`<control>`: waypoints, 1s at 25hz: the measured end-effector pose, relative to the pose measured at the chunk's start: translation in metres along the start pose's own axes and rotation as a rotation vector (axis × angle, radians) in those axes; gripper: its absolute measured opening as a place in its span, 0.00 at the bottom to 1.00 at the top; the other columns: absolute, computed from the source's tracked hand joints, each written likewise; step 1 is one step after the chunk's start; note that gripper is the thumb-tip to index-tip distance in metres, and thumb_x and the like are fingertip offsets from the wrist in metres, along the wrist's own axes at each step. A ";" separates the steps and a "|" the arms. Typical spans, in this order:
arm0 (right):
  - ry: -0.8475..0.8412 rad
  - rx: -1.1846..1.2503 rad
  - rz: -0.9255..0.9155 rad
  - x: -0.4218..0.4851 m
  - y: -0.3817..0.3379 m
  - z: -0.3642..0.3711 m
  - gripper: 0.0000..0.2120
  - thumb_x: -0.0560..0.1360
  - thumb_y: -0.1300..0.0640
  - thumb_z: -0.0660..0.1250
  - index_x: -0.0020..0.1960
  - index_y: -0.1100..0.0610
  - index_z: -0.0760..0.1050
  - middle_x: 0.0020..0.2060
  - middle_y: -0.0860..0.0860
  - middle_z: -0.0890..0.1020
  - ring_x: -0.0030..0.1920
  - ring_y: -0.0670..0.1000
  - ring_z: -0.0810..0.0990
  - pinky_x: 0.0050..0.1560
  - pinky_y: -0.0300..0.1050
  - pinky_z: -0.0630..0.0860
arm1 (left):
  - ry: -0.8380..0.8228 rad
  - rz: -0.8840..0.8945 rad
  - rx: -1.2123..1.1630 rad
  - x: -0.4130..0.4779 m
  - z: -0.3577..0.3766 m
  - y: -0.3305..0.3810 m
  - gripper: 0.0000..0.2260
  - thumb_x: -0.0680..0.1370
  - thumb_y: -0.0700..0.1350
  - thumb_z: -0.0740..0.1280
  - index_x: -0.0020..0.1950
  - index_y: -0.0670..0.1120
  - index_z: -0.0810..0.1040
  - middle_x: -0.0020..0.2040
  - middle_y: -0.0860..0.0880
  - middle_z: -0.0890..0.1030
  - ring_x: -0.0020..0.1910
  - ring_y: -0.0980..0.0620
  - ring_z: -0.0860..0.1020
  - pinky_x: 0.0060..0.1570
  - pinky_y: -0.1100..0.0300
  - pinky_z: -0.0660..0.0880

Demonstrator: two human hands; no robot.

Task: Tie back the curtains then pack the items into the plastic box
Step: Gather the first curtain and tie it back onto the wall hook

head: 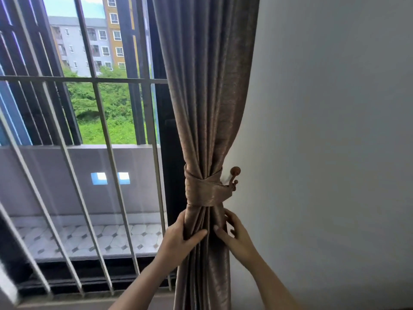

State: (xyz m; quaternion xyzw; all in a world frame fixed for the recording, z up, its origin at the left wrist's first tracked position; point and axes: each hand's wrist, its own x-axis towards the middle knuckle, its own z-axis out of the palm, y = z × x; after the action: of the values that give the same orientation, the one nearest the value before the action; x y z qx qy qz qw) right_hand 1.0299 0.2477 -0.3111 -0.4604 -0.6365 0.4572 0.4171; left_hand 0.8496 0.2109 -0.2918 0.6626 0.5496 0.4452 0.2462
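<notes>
Head view: window bars (67,78) left, grey wall (335,130) right.
Left hand (178,239): wraps the curtain (205,97) just below the band (204,192).
Curtain: gathered, hanging between bars and wall.
Band: wound round the curtain, caught on the hook (234,176).
Right hand (234,237): grips the curtain's right folds, thumb in front.
Hook: brown, fixed to the wall.

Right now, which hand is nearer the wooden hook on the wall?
The right hand, holding the curtain at its wall-side edge below the tieback and wooden hook; the left hand grips its window side, farther from the hook.
</notes>
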 end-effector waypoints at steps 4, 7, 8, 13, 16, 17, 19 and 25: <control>-0.068 -0.114 -0.075 0.007 -0.027 -0.005 0.21 0.73 0.48 0.69 0.64 0.48 0.69 0.57 0.41 0.77 0.57 0.40 0.76 0.47 0.23 0.71 | -0.017 0.001 0.120 -0.008 -0.003 0.004 0.14 0.76 0.43 0.65 0.61 0.50 0.71 0.37 0.55 0.77 0.33 0.59 0.76 0.33 0.68 0.70; 0.062 -0.188 -0.096 -0.001 -0.030 0.006 0.14 0.73 0.49 0.70 0.56 0.47 0.72 0.47 0.40 0.80 0.47 0.36 0.78 0.44 0.26 0.73 | 0.113 -0.019 0.300 -0.004 0.000 0.006 0.16 0.75 0.45 0.64 0.63 0.47 0.71 0.40 0.54 0.76 0.37 0.54 0.76 0.38 0.63 0.72; 0.129 -0.174 -0.105 -0.009 -0.027 0.011 0.11 0.73 0.50 0.70 0.54 0.47 0.72 0.46 0.41 0.81 0.45 0.37 0.79 0.45 0.29 0.74 | 0.083 -0.038 0.306 -0.005 0.002 0.009 0.15 0.76 0.44 0.63 0.62 0.46 0.71 0.42 0.53 0.77 0.40 0.52 0.77 0.41 0.60 0.74; 0.302 0.039 -0.115 -0.047 -0.018 0.014 0.05 0.76 0.56 0.68 0.50 0.48 0.76 0.43 0.47 0.83 0.44 0.42 0.82 0.44 0.33 0.77 | -0.327 0.022 0.112 -0.006 0.007 0.019 0.18 0.75 0.41 0.58 0.64 0.50 0.68 0.54 0.50 0.79 0.52 0.53 0.78 0.54 0.57 0.75; 0.246 -0.243 -0.035 -0.037 -0.011 0.001 0.12 0.72 0.40 0.62 0.49 0.47 0.74 0.45 0.46 0.80 0.49 0.49 0.79 0.55 0.52 0.76 | -0.265 -0.026 0.223 0.023 0.012 0.017 0.20 0.77 0.43 0.55 0.70 0.49 0.63 0.58 0.47 0.78 0.56 0.46 0.77 0.57 0.52 0.74; 0.177 -0.405 0.037 -0.036 -0.011 -0.002 0.16 0.70 0.39 0.60 0.52 0.47 0.71 0.49 0.46 0.77 0.53 0.50 0.77 0.60 0.55 0.73 | -0.226 -0.065 0.258 0.031 0.015 0.015 0.21 0.78 0.44 0.54 0.71 0.48 0.60 0.59 0.47 0.77 0.56 0.45 0.77 0.56 0.52 0.74; 0.130 -0.542 0.085 -0.035 -0.009 -0.011 0.29 0.67 0.42 0.61 0.67 0.50 0.64 0.60 0.48 0.70 0.64 0.51 0.70 0.67 0.54 0.66 | -0.220 -0.086 0.286 0.033 0.016 0.014 0.25 0.78 0.44 0.55 0.75 0.49 0.54 0.62 0.48 0.74 0.56 0.47 0.76 0.55 0.57 0.71; 0.551 -0.218 -0.402 -0.013 -0.083 -0.054 0.13 0.79 0.53 0.59 0.63 0.47 0.70 0.57 0.42 0.76 0.57 0.35 0.74 0.63 0.41 0.72 | 0.153 0.016 -0.092 0.027 -0.034 0.067 0.36 0.74 0.44 0.69 0.77 0.46 0.54 0.72 0.46 0.68 0.67 0.52 0.70 0.63 0.59 0.71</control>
State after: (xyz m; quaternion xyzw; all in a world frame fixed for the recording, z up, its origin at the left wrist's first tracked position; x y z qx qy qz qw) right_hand 1.0675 0.2325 -0.2197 -0.4736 -0.6232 0.1539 0.6030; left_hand 0.8545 0.2121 -0.2124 0.6191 0.5405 0.5213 0.2297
